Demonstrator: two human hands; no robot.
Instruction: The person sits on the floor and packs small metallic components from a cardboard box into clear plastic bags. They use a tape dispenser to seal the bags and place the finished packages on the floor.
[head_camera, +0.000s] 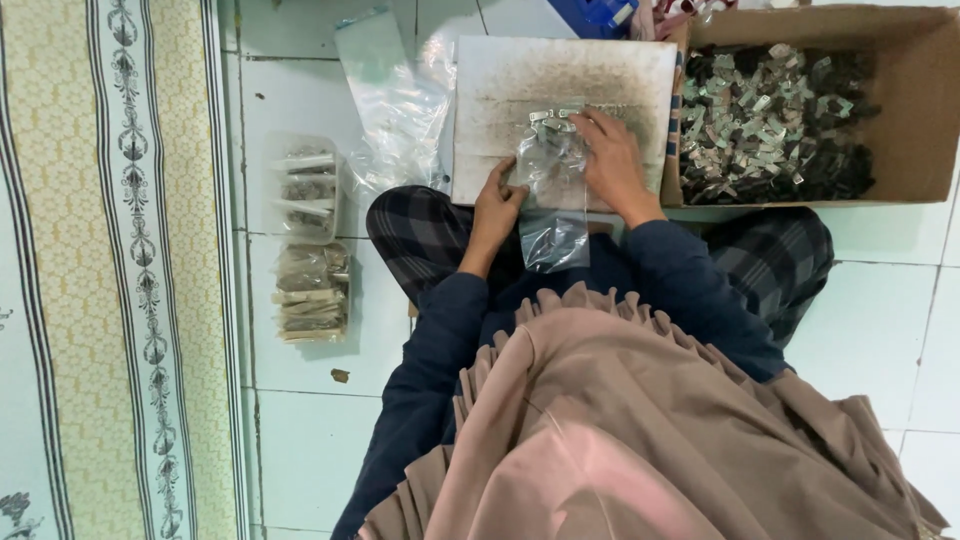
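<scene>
My left hand (497, 205) pinches the left edge of a small clear plastic bag (553, 205) that hangs over my lap and holds small dark metal pieces. My right hand (612, 160) rests on the bag's mouth at the near edge of a white, dust-stained board (520, 90), fingers curled over a few small silvery metal pieces (552, 118). Whether the right hand grips the bag or only the pieces I cannot tell. Dark blue sleeves and a pink cloth cover my arms and chest.
A cardboard box (920, 110) at the right holds a heap of small silver and dark metal parts (770, 120). Empty clear bags (395, 110) lie left of the board. Filled bags (310, 290) are stacked on the white tiled floor, beside a patterned mat (120, 270).
</scene>
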